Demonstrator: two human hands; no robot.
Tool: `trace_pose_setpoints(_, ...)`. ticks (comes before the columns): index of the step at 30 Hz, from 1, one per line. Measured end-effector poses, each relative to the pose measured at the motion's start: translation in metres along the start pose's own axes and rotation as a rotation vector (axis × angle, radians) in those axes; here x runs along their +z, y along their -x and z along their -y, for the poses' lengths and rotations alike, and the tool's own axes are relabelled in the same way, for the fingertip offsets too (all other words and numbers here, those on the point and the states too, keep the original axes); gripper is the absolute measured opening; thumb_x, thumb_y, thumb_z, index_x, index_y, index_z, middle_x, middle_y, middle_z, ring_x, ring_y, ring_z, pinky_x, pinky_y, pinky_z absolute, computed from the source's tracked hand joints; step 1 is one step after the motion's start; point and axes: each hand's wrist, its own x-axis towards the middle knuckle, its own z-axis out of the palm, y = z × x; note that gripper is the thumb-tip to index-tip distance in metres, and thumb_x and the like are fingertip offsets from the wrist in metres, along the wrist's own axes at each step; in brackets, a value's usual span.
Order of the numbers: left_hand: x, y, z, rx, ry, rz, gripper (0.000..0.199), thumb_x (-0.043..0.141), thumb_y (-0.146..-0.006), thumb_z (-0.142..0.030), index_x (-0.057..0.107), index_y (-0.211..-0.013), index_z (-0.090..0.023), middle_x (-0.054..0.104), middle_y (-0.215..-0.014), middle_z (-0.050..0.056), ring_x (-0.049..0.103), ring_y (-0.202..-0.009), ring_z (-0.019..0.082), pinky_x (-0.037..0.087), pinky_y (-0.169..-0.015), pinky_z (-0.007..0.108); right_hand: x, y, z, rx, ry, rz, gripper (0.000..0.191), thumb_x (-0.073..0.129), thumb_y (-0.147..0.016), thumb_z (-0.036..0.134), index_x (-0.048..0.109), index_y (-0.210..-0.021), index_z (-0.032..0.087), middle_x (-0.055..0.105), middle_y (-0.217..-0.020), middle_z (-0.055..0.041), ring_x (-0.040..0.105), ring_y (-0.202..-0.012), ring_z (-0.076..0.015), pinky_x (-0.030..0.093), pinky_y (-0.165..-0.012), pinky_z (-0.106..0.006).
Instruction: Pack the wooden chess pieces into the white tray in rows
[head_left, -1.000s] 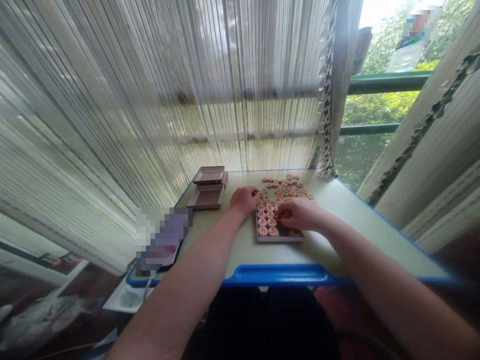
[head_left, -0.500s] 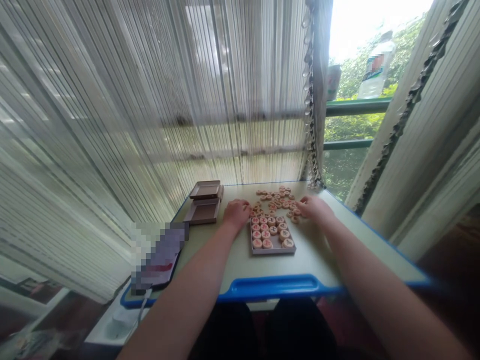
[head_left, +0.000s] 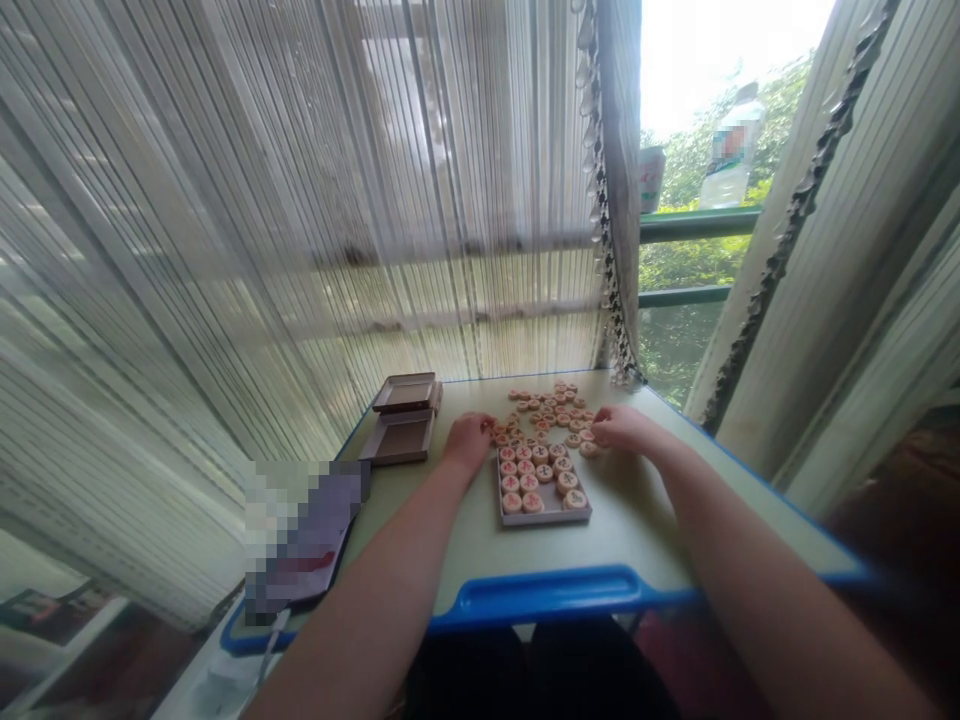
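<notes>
A shallow cardboard box point(head_left: 540, 519) holds round wooden Chinese chess pieces point(head_left: 509, 483) in rows, red characters on the left and dark ones on the right, with a gap low in the middle. Loose Chinese chess pieces point(head_left: 550, 420) lie scattered beyond it. My left hand point(head_left: 469, 442) is at the left edge of the loose pieces, fingers curled together; what lies between the fingertips is too small to make out. On the right side of the scatter, my right hand point(head_left: 626, 430) has its bent fingers closed at a Chinese chess piece, partly hidden by the fingers.
Two open box parts point(head_left: 401, 438) lie at the back left of the table point(head_left: 637, 520). A tablet-like device point(head_left: 322, 540), partly pixelated, with a cable lies at the left edge. String curtains point(head_left: 465, 200) hang behind. A bottle point(head_left: 731, 150) and a cup point(head_left: 651, 180) stand on the window rail.
The view has shifted slightly, so the table appears a little lower. Both hands stay beside the loose pieces, with the right fingers now drawn down closer over a piece.
</notes>
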Motion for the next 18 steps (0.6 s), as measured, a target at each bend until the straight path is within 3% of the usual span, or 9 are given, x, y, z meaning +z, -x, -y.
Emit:
trace_pose_setpoints(4, 0.001, 0.001, -0.001, 0.026, 0.037, -0.020, 0.024, 0.048, -0.076, -0.015, 0.068, -0.089, -0.016, 0.067, -0.094, 0.007, 0.060, -0.092, 0.017, 0.044, -0.086, 0.027, -0.001, 0.004, 0.002, -0.043, 0.030, 0.053, 0.024, 0.056, -0.063, 0.028, 0.065, -0.082, 0.015, 0.065, -0.075, -0.0065, 0.058, -0.069, -0.0176, 0.039, -0.055, -0.024)
trace_pose_setpoints(8, 0.000, 0.004, -0.009, 0.173, 0.117, -0.015, 0.026, 0.048, -0.075, -0.019, 0.069, -0.091, -0.019, 0.067, -0.096, 0.003, 0.058, -0.095, 0.016, 0.042, -0.091, 0.028, 0.001, 0.007, 0.005, -0.096, 0.079, 0.052, 0.022, 0.058, -0.063, 0.028, 0.065, -0.081, 0.017, 0.065, -0.075, -0.0048, 0.057, -0.069, -0.0167, 0.039, -0.055, -0.023)
trace_pose_setpoints(11, 0.000, 0.005, -0.014, 0.240, 0.152, 0.063, 0.032, 0.042, -0.074, -0.013, 0.071, -0.085, -0.021, 0.067, -0.099, 0.000, 0.055, -0.100, 0.015, 0.037, -0.097, 0.028, -0.001, 0.009, 0.005, -0.108, 0.110, 0.036, 0.024, 0.061, -0.060, 0.024, 0.066, -0.082, 0.017, 0.065, -0.078, -0.0047, 0.056, -0.069, -0.0162, 0.038, -0.054, -0.022)
trace_pose_setpoints(13, 0.001, 0.004, -0.015, 0.212, 0.149, 0.151, 0.034, 0.040, -0.075, -0.013, 0.072, -0.085, -0.022, 0.065, -0.105, 0.000, 0.052, -0.105, 0.016, 0.036, -0.099, 0.028, -0.003, 0.011, 0.005, -0.123, 0.128, 0.016, 0.025, 0.061, -0.060, 0.023, 0.067, -0.084, 0.018, 0.064, -0.081, -0.0051, 0.056, -0.070, -0.0163, 0.038, -0.055, -0.022)
trace_pose_setpoints(18, 0.001, 0.002, -0.015, 0.145, 0.077, 0.282, 0.038, 0.036, -0.080, -0.019, 0.067, -0.102, -0.024, 0.058, -0.119, 0.000, 0.047, -0.114, 0.016, 0.031, -0.103, 0.030, -0.001, 0.017, 0.012, -0.290, 0.072, 0.085, 0.035, 0.057, -0.064, 0.021, 0.067, -0.097, 0.023, 0.063, -0.088, -0.0032, 0.056, -0.071, -0.0146, 0.041, -0.061, -0.022)
